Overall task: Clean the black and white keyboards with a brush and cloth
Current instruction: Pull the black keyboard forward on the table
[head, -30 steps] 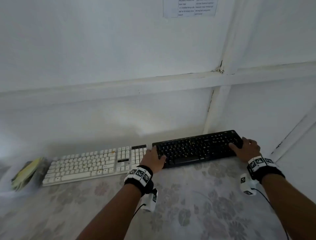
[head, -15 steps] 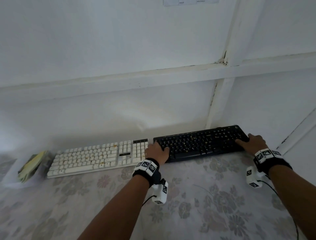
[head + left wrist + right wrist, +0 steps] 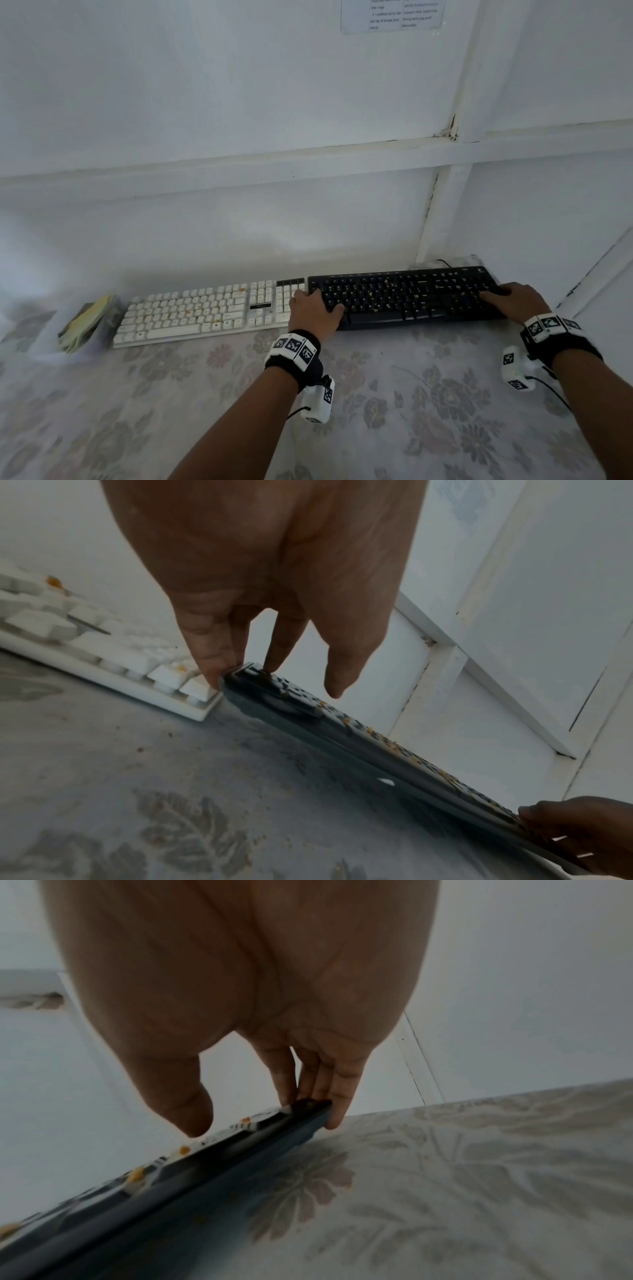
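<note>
The black keyboard (image 3: 404, 298) lies against the wall at the right, with yellow crumbs scattered between its keys. My left hand (image 3: 313, 308) grips its left end, fingers on the end edge and thumb over the keys (image 3: 274, 666). At the other end my right hand (image 3: 510, 299) grips it the same way (image 3: 267, 1118). In the wrist views the black keyboard (image 3: 359, 739) (image 3: 171, 1191) shows its dark front side, tilted slightly off the cloth. The white keyboard (image 3: 198, 315) (image 3: 103, 653), also speckled with crumbs, sits directly to its left, nearly touching.
A floral tablecloth (image 3: 411, 394) covers the table. A folded yellow-green cloth (image 3: 85, 322) lies left of the white keyboard. The white panelled wall (image 3: 308, 205) stands right behind both keyboards, and a black cable (image 3: 443, 263) runs from the black keyboard's back right.
Both hands stay on the ends of the black keyboard. The head view has shifted a little; the keyboard's place barely differs.
</note>
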